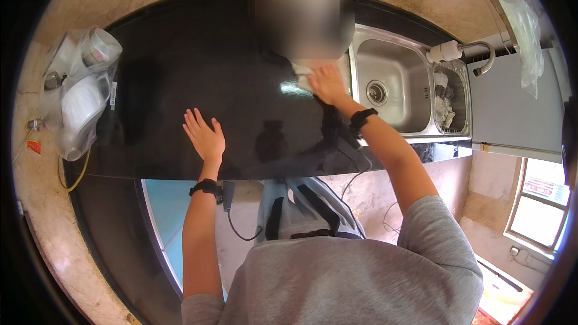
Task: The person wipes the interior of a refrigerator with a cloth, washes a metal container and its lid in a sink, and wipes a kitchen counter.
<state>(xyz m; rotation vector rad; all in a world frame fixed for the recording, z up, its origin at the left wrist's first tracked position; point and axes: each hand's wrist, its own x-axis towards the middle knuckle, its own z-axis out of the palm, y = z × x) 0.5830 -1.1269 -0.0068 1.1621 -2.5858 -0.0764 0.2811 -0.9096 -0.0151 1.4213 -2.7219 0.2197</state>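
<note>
My right hand [328, 83] presses flat on a light cloth [303, 76] on the dark glossy countertop [180, 63], just left of the stainless steel sink [393, 85]. Part of the cloth lies beneath the palm, and its far side runs under a blurred round patch. My left hand [205, 140] rests palm down near the counter's front edge, fingers spread, holding nothing. Each wrist bears a black strap with a device and cable.
Clear plastic bags with white containers [83, 95] stand at the counter's left end. A drain basket [451, 99] holding scraps and a faucet [485, 56] are at the sink's right. A thin plastic bag [521, 40] hangs at the upper right.
</note>
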